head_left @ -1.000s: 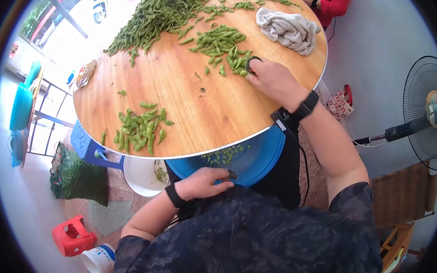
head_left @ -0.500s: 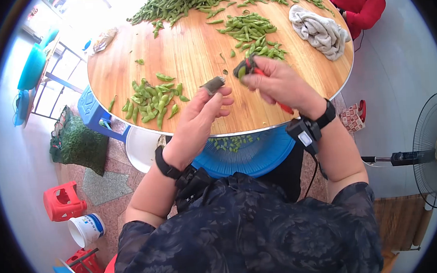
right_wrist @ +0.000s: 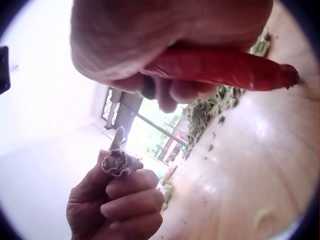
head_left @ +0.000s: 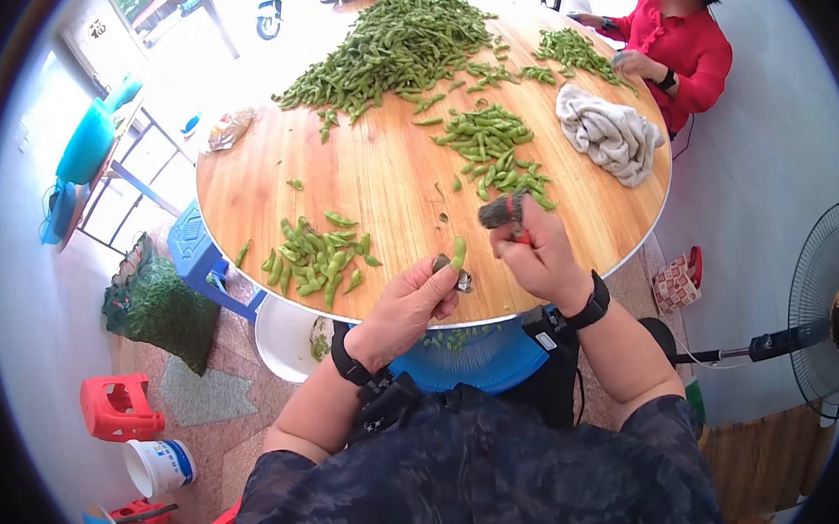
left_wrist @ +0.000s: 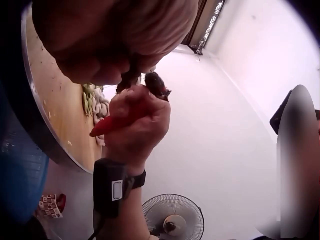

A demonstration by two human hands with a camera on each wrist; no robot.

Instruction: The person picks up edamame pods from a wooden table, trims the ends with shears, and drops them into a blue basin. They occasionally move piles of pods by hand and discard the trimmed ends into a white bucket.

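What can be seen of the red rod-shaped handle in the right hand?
The red rod-shaped handle looks slim, glossy and slightly wrinkled, perhaps plastic, with a darker, uneven end. The right hand grips it above the round wood-topped table; that end sticks out of the fist, the rest partly hidden.

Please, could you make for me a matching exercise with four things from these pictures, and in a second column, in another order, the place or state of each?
Column one:
1. Left hand
2. Cloth
3. Right hand
4. Blue basin

Column two:
A. grips a red object
B. below the near edge of the table
C. holds a green pod
D. crumpled on top of the table

Right pairs: 1-C, 2-D, 3-A, 4-B.
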